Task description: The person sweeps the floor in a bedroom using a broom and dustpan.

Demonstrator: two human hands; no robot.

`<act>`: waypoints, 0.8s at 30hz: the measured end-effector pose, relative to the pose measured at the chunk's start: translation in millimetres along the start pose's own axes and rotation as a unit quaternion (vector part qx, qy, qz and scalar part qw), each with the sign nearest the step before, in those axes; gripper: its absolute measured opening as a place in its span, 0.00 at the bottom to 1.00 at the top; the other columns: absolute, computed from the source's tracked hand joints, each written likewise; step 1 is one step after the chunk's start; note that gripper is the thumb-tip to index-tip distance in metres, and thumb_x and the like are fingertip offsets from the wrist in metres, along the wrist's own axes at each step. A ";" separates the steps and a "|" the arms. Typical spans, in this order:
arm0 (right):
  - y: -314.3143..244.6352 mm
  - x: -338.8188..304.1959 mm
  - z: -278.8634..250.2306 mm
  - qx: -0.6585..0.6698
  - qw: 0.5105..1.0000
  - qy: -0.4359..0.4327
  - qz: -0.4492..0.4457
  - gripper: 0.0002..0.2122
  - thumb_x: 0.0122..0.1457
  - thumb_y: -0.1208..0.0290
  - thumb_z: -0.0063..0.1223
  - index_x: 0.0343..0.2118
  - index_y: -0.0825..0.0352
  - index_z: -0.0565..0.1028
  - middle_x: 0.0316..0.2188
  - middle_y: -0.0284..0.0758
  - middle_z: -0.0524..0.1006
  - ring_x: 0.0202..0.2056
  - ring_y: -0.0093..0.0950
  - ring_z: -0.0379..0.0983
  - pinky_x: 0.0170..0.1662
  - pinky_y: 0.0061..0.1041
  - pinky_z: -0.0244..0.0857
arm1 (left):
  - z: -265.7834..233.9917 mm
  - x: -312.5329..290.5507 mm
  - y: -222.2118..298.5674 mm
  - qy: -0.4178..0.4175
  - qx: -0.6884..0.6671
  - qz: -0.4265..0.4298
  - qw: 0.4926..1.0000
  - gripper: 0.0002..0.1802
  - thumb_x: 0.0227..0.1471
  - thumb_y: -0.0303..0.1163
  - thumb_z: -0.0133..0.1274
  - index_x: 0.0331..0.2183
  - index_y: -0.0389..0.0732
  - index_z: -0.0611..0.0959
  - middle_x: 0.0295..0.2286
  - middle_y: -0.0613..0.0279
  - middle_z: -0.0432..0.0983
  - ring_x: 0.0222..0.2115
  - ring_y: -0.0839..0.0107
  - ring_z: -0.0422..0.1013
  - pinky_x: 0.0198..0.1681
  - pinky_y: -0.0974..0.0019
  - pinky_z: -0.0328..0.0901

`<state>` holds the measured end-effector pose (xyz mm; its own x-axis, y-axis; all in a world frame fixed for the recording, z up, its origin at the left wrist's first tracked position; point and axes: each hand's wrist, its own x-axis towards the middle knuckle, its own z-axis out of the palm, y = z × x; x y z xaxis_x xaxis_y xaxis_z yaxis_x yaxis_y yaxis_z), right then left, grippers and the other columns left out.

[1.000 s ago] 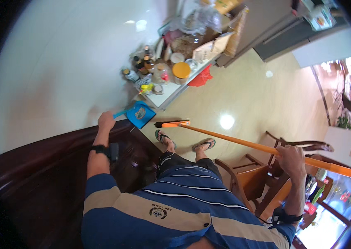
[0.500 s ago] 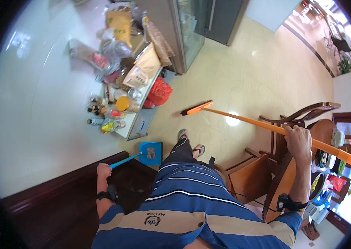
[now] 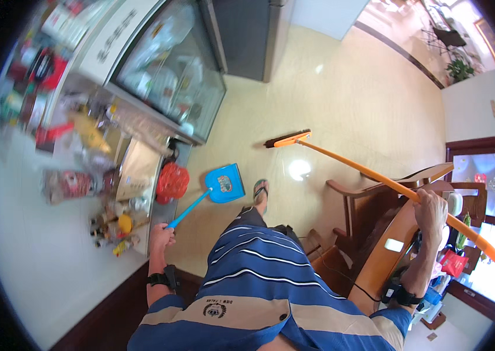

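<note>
My left hand point(image 3: 162, 236) is closed round the thin handle of a blue dustpan point(image 3: 225, 183), whose pan hangs out ahead of my body, left of my sandalled foot. Wrapped round the orange pole of a broom point(image 3: 357, 169) is my right hand point(image 3: 432, 217). The broom's orange head point(image 3: 292, 138) with dark bristles rests on the floor, ahead and to the right of the pan, and the two are apart. The pole's end sticks out past my right hand.
On the left, a shelf holds bottles, jars and bags, with a red plastic bag point(image 3: 172, 180) beside it. A glass-doored cabinet point(image 3: 168, 76) stands beyond. To the right are wooden chairs point(image 3: 370, 216) and a table point(image 3: 385, 257). Pale glossy floor point(image 3: 347, 99) stretches ahead.
I have stepped forward, and the shelf and cabinet now lie closer on the left. The dustpan has swung ahead and nearer the broom head. Both hands keep their hold.
</note>
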<state>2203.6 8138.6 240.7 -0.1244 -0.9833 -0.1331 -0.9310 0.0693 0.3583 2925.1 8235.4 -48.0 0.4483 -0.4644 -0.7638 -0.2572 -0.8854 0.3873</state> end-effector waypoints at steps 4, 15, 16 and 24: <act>65.9 38.4 4.8 0.013 0.996 -0.009 0.090 0.06 0.45 0.71 0.58 0.27 0.63 0.75 0.24 0.39 0.75 0.30 0.39 0.75 0.36 0.38 0.68 | 62.0 25.1 161.9 -0.052 0.019 0.039 0.998 0.13 0.50 0.29 0.52 0.37 0.31 0.77 0.22 0.57 0.76 0.18 0.69 0.75 0.15 0.70 0.66; 218.3 142.1 81.2 0.074 0.953 -0.019 0.293 0.07 0.45 0.73 0.59 0.28 0.63 0.74 0.24 0.41 0.74 0.30 0.42 0.74 0.35 0.40 0.67 | 329.7 46.7 511.1 -0.182 0.018 0.103 0.978 0.16 0.53 0.31 0.50 0.43 0.37 0.78 0.23 0.54 0.77 0.15 0.72 0.71 0.13 0.73 0.61; 234.6 155.7 90.9 0.073 0.949 -0.027 0.304 0.08 0.45 0.72 0.59 0.29 0.63 0.74 0.25 0.41 0.74 0.30 0.42 0.74 0.35 0.40 0.67 | 352.3 44.4 539.3 -0.202 0.013 0.113 0.973 0.16 0.53 0.32 0.51 0.44 0.39 0.79 0.22 0.56 0.76 0.14 0.74 0.70 0.13 0.74 0.61; 347.3 313.9 163.0 0.054 0.918 -0.039 0.391 0.11 0.45 0.69 0.61 0.33 0.62 0.76 0.26 0.41 0.77 0.31 0.41 0.76 0.33 0.40 0.68 | 523.4 1.2 781.6 -0.288 0.067 0.191 0.936 0.13 0.52 0.35 0.53 0.37 0.37 0.82 0.19 0.61 0.75 0.13 0.77 0.68 0.14 0.76 0.60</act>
<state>1785.3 7881.5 172.7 -0.7897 -0.6107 0.0588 -0.5742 0.7695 0.2798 2276.5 7554.8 -16.4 -0.2253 -0.6231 -0.7490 -0.4273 -0.6277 0.6507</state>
